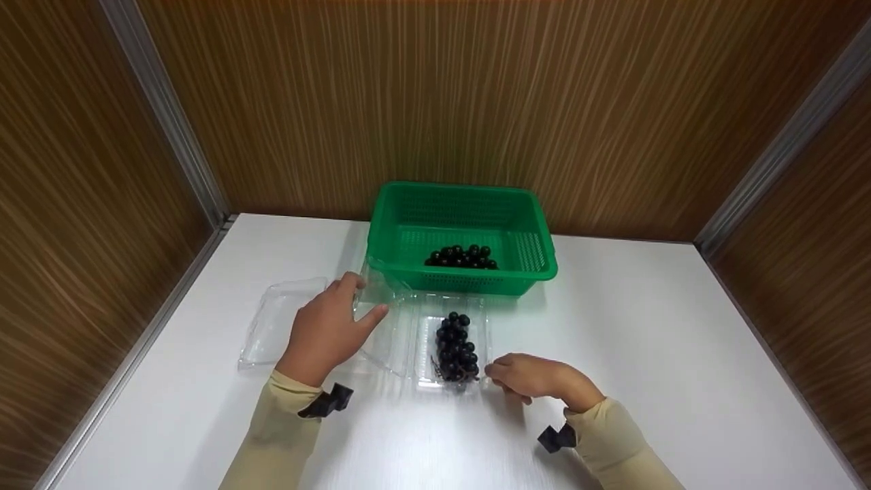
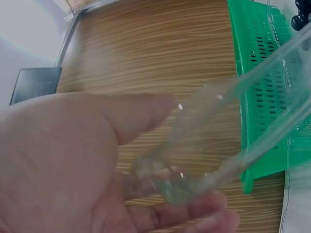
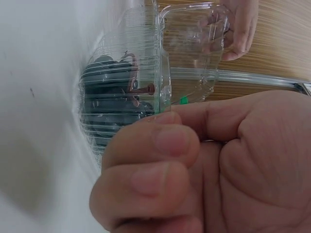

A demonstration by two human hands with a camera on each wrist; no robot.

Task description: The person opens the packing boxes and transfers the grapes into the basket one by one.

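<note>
A clear plastic clamshell container (image 1: pixel 425 381) lies open on the white table, with a bunch of dark grapes (image 1: pixel 454 347) in its base. Its hinged lid (image 1: pixel 391 340) stands raised on the left side. My left hand (image 1: pixel 330 330) holds the lid's outer edge, thumb on one side and fingers on the other, with the lid's end between them in the left wrist view. At the base's right rim, my right hand (image 1: pixel 534 376) pinches the edge near its front corner; the other fingers curl inward in the right wrist view (image 3: pixel 146 165).
A green plastic basket (image 1: pixel 541 272) stands behind the container, holding more dark grapes (image 1: pixel 463 257). Left of my left hand lies another clear plastic piece (image 1: pixel 272 327). Wood-patterned panels (image 1: pixel 449 88) wall in the table at the back and sides.
</note>
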